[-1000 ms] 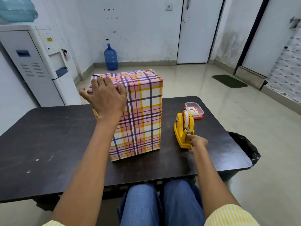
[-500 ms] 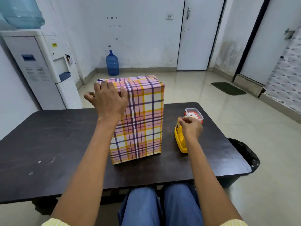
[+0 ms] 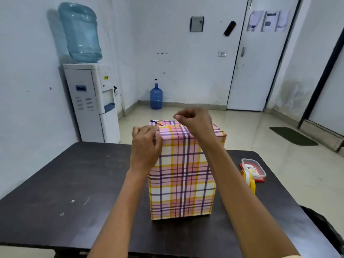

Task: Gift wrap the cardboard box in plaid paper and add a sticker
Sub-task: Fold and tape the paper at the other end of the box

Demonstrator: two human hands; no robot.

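Observation:
The box point(image 3: 183, 179), wrapped in pink, yellow and purple plaid paper, stands upright in the middle of the dark table point(image 3: 74, 183). My left hand point(image 3: 146, 146) grips its top left edge, fingers curled over the folded paper. A loose paper flap shows at the far left top corner. My right hand point(image 3: 195, 121) hovers just above the box top with thumb and forefinger pinched together on a small, barely visible piece of clear tape. No sticker is visible on the box.
A yellow tape dispenser point(image 3: 250, 180) sits to the right of the box, partly hidden by my right forearm, with a red-lidded plastic container point(image 3: 254, 169) behind it. A black bin bag point(image 3: 323, 226) hangs past the table's right edge. A water dispenser point(image 3: 93, 101) stands at the far left.
My right hand left the tape dispenser and rose over the box top, fingers pinched. My left hand shifted to the top left edge. The view tilted upward.

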